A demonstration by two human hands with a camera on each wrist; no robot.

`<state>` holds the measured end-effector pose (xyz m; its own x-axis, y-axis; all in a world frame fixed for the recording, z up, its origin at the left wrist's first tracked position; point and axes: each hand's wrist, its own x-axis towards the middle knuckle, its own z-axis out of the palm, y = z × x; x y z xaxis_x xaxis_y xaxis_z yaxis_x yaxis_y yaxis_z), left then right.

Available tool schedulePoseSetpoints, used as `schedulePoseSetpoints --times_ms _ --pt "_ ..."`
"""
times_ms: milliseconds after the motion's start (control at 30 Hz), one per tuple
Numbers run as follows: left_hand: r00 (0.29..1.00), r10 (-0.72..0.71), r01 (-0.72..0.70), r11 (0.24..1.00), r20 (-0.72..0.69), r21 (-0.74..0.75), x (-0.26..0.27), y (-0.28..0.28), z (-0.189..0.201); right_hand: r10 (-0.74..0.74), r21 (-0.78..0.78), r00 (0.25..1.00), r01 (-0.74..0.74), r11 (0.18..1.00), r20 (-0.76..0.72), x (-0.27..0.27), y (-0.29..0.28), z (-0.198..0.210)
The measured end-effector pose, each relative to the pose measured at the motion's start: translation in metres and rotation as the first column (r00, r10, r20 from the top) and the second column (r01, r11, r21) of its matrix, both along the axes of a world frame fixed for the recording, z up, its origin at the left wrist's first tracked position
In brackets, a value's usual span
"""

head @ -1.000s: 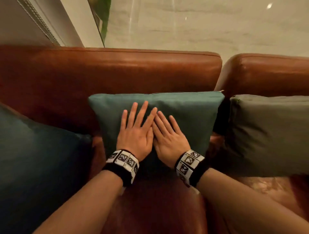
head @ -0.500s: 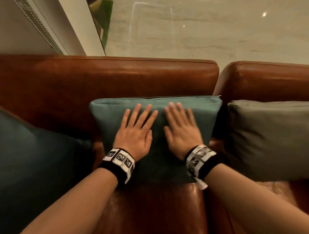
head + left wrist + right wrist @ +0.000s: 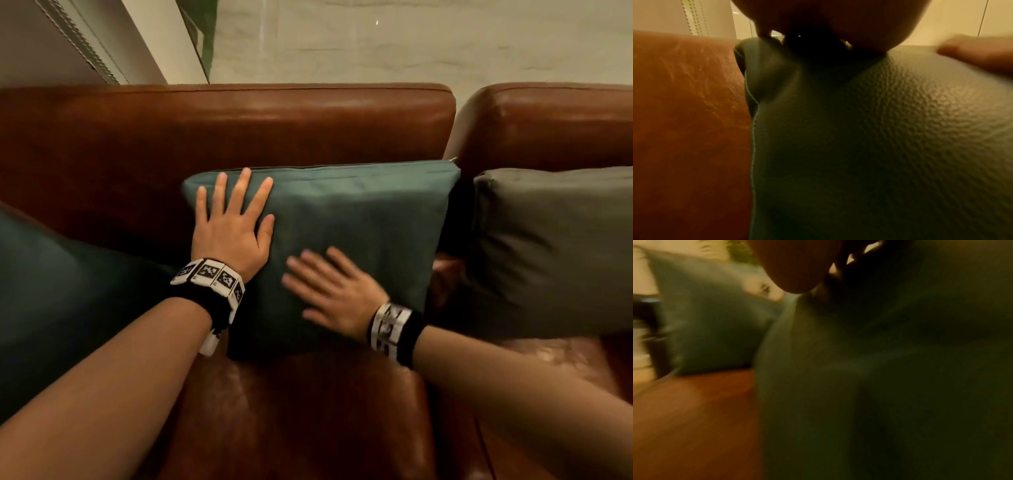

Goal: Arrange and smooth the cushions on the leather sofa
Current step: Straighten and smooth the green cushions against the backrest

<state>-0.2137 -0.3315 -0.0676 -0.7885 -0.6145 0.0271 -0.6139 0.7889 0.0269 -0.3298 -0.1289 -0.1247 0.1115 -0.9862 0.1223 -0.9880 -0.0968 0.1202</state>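
Observation:
A teal cushion [image 3: 359, 233] leans against the back of the brown leather sofa [image 3: 239, 126]. My left hand [image 3: 233, 219] lies flat on its upper left corner, fingers spread and reaching the top seam. My right hand [image 3: 329, 291] rests flat on the lower middle of the same cushion, fingers pointing left, slightly blurred. The left wrist view shows the cushion's grained face [image 3: 879, 129] beside the sofa back [image 3: 684, 113]. The right wrist view is dark and blurred on the cushion [image 3: 879, 386].
A darker teal cushion [image 3: 68, 301] fills the left. A grey-green cushion [image 3: 555, 250] leans on the neighbouring sofa section [image 3: 548, 123] at right. The brown seat [image 3: 308, 418] runs along the front. Behind the sofa is a pale wall [image 3: 411, 44].
My left hand slid up and left to the cushion's top corner. My right hand swept down to the lower middle and turned to point left. The hands, once side by side, are apart.

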Motion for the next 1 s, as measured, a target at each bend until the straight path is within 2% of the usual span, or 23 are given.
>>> schedulePoseSetpoints --times_ms 67,133,200,233,300,333,400,467,500,533,600,633,667,733,767,800,833,933,967,1000 --pt "1.000 0.005 -0.005 1.000 -0.025 -0.012 0.000 -0.001 -0.002 0.175 0.104 0.980 -0.165 0.981 -0.090 0.030 0.026 -0.036" --pt "0.996 0.014 -0.018 0.999 -0.090 -0.039 0.001 0.004 -0.003 0.211 0.145 0.968 -0.192 0.971 -0.133 0.042 0.042 -0.059" --pt "0.985 -0.043 0.032 0.997 -0.168 -0.071 0.004 0.022 -0.005 0.123 0.036 0.986 -0.120 0.992 -0.114 0.035 0.038 -0.062" --pt "0.977 -0.128 0.115 0.990 -0.173 -0.087 0.008 0.035 -0.012 0.044 -0.047 0.995 -0.049 0.998 -0.091 0.029 0.034 -0.059" --pt "0.950 -0.293 0.283 0.954 -0.106 -0.104 0.024 0.060 -0.037 -0.160 -0.170 0.987 0.158 0.973 -0.001 0.009 0.031 -0.046" --pt "0.953 -0.295 0.286 0.952 -0.073 -0.110 0.035 0.065 -0.053 -0.271 -0.193 0.960 0.279 0.941 0.063 -0.003 0.033 -0.041" --pt "0.989 -0.125 0.120 0.990 -0.075 -0.069 0.055 0.061 -0.076 -0.472 -0.182 0.861 0.503 0.845 0.189 -0.029 0.043 -0.034" --pt "0.985 0.115 -0.109 0.993 -0.132 0.047 0.062 0.060 -0.076 -0.583 -0.127 0.784 0.614 0.779 0.214 -0.051 0.054 -0.028" --pt "0.968 0.191 -0.178 0.980 -0.165 0.094 0.061 0.064 -0.070 -0.616 -0.103 0.758 0.645 0.757 0.214 -0.056 0.057 -0.024" --pt "0.950 0.227 -0.206 0.972 -0.212 0.117 0.056 0.070 -0.060 -0.643 -0.094 0.731 0.674 0.733 0.230 -0.058 0.056 -0.016" --pt "0.940 0.157 -0.131 0.986 -0.304 0.103 0.033 0.082 -0.036 -0.654 -0.115 0.689 0.711 0.694 0.313 -0.051 0.042 0.006" --pt "0.945 0.079 -0.055 0.995 -0.317 0.083 0.016 0.084 -0.023 -0.601 -0.140 0.721 0.673 0.727 0.343 -0.045 0.026 0.020" --pt "0.954 -0.002 0.021 0.998 -0.299 0.061 -0.003 0.082 -0.012 -0.510 -0.149 0.786 0.584 0.798 0.349 -0.040 0.009 0.033" --pt "0.971 -0.116 0.126 0.991 -0.208 0.038 -0.036 0.067 0.001 -0.309 -0.067 0.909 0.339 0.938 0.278 -0.041 -0.023 0.050" --pt "0.981 -0.120 0.127 0.991 -0.155 0.039 -0.046 0.053 0.003 -0.268 -0.005 0.940 0.275 0.961 0.213 -0.051 -0.033 0.054" --pt "0.991 -0.084 0.089 0.995 -0.107 0.036 -0.048 0.035 0.002 -0.288 0.044 0.944 0.285 0.958 0.159 -0.068 -0.037 0.057" --pt "0.998 -0.023 0.025 0.999 -0.065 0.034 -0.044 0.015 0.001 -0.372 0.078 0.917 0.365 0.928 0.141 -0.088 -0.036 0.060" --pt "0.993 0.118 -0.118 0.993 0.023 0.017 -0.018 -0.035 0.006 -0.644 0.108 0.749 0.635 0.765 0.156 -0.142 -0.017 0.069" --pt "0.991 0.120 -0.120 0.993 0.054 0.005 -0.013 -0.042 0.012 -0.668 0.122 0.732 0.657 0.744 0.132 -0.151 -0.012 0.075" --pt "0.990 0.108 -0.108 0.994 0.085 -0.004 -0.012 -0.045 0.018 -0.659 0.128 0.745 0.647 0.752 0.106 -0.156 -0.012 0.081"
